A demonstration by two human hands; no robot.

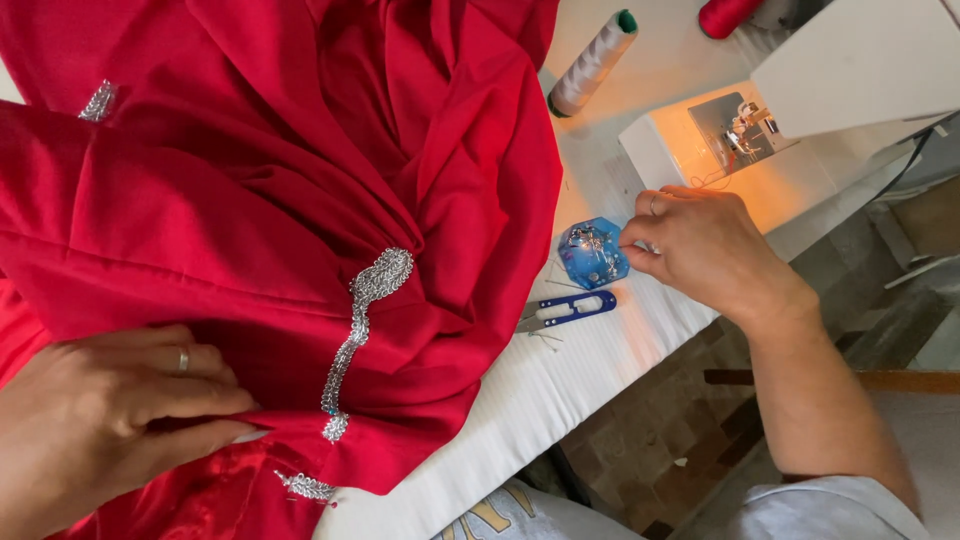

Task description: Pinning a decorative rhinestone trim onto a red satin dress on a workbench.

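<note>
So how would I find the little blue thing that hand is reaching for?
Start at the white sewing machine with its glowing lamp, then come down to the right hand on the white table. Its fingertips touch a small blue many-sided pin holder, glittering with metal pins. The thread snips just below are blue too, but long and thin.

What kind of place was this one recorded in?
Probably a home sewing or tailoring workspace: a white sewing machine, a thread spool, thread snips and red fabric on a white table.
</note>
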